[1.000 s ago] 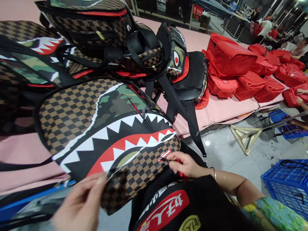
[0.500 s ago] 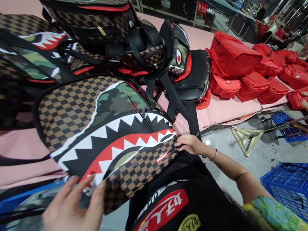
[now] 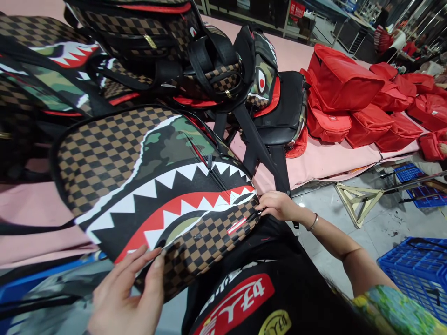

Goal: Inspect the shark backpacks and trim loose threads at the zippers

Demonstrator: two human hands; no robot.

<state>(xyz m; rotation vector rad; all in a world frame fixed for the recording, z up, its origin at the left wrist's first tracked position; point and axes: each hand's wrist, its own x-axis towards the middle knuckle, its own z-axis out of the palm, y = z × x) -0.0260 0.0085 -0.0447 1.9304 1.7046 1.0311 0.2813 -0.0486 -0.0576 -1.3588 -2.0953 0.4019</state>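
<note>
At the far left, several checkered and camouflage backpacks (image 3: 59, 83) are lying in a heap on a table with pink cover (image 3: 21, 202). Nearer on this side, the left hand (image 3: 129, 288) is touching the near edge of the shark-mouth backpack (image 3: 157, 190); its thumb and forefinger are bending so that the tips are almost meeting there, but I cannot tell if they are pinching anything. This backpack is lying flat between the two hands, its printed front facing up, its far side reaching to the heap and its near side standing just beside a black cloth with red label (image 3: 240, 298). A dark zipper pull (image 3: 210, 162) is resting on its upper part. At its right end, the right hand (image 3: 277, 205) is placing its fingers close together, pinching a small dark piece (image 3: 257, 213), which is too small to be named. A metal bracelet (image 3: 313, 222) is circling the wrist. Farther to the right, red bags (image 3: 345, 88) are sitting in a pile on the table. Below them, a cream triangular frame (image 3: 359, 200) is standing on the grey floor (image 3: 324, 246). Near right, a flowered sleeve (image 3: 391, 304) is covering the upper arm, and a blue crate (image 3: 415, 270) is standing beyond it.
</note>
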